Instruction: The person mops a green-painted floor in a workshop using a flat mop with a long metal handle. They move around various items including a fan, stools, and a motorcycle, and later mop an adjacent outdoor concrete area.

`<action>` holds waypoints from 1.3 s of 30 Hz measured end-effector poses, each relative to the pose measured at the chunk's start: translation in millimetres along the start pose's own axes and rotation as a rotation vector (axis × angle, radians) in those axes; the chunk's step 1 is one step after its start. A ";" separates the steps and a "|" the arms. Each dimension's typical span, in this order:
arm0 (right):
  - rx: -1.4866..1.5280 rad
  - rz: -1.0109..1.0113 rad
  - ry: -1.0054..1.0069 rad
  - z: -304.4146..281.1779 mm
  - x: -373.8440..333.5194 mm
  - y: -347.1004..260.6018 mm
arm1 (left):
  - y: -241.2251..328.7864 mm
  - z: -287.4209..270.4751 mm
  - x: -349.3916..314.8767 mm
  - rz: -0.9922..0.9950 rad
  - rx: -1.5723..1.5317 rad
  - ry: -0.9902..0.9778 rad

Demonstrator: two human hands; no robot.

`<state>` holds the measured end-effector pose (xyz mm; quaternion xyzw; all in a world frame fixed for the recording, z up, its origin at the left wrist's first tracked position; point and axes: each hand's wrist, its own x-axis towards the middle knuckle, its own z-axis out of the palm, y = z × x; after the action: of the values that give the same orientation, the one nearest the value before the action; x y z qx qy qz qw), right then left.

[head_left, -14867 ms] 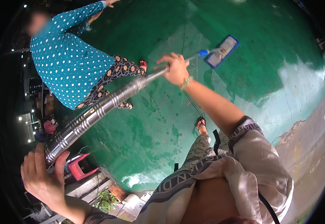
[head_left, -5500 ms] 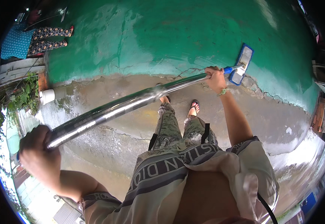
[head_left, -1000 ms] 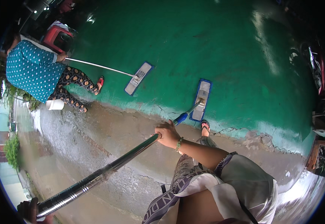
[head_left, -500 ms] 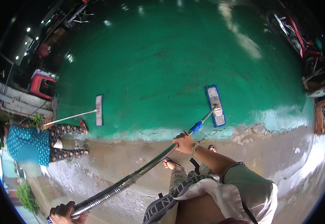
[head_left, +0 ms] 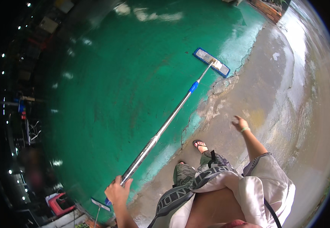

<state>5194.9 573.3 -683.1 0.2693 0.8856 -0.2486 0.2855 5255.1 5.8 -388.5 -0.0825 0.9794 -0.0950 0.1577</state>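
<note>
My left hand [head_left: 117, 191] is closed round the lower end of a flat mop's shiny metal pole [head_left: 146, 149]. The pole slants up to the right, past a blue collar [head_left: 193, 87], to the mop head [head_left: 212, 62]. This head is a long grey-white plate with a blue fringe, lying flat on the green floor [head_left: 134, 79] close to its cracked edge. My right hand [head_left: 241, 123] is off the pole, held out over the grey concrete to the right, its fingers apart and nothing in them.
A second flat mop [head_left: 100, 204] lies at the lower left, near a red plastic stool [head_left: 61, 204]. Broken, cracked concrete [head_left: 222, 88] runs along the green floor's edge. Wet grey ground [head_left: 263, 95] spreads to the right. A brick-edged planter [head_left: 267, 10] stands at the far end.
My right hand has let go of the pole and moved out to the right. The view has turned rightward. The other person, seen at left before, is out of sight except for their mop.
</note>
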 end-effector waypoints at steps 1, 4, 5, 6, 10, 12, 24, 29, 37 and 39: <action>0.089 0.223 0.189 -8.2 1.1 75.6 | 18.0 3.3 20.1 0.031 -0.037 -0.046; 0.221 0.813 0.452 -29.2 -50.9 239.5 | 58.0 11.4 58.5 0.118 -0.191 -0.100; 0.238 0.931 0.418 -21.9 -92.0 253.9 | 69.9 17.2 67.6 0.136 -0.193 -0.156; 0.234 0.981 0.403 -20.1 -119.4 244.9 | 82.0 21.5 82.2 0.147 -0.206 -0.214; 1.082 1.002 0.519 94.3 -170.2 293.8 | 145.2 39.7 155.6 0.161 -0.232 -0.397; 1.070 1.102 0.261 118.1 -193.9 228.9 | 197.3 42.6 184.0 0.133 -0.171 -0.437; 1.004 0.866 0.312 -32.5 -2.6 255.1 | 514.5 69.7 374.3 0.196 -0.375 -0.401; 1.147 0.830 0.388 -200.0 79.5 264.8 | 602.9 7.3 381.9 0.166 -0.830 -1.011; 1.110 0.594 0.494 -279.9 205.3 337.8 | 804.4 -26.8 440.9 0.355 -0.592 -0.511; 1.146 0.651 0.406 -313.3 225.0 318.4 | 892.1 -81.1 474.3 0.277 -0.595 -0.557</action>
<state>5119.8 1067.7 -694.7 0.6712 0.5245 -0.5236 -0.0133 4667.1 791.8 -641.4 -0.0148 0.8860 0.2396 0.3966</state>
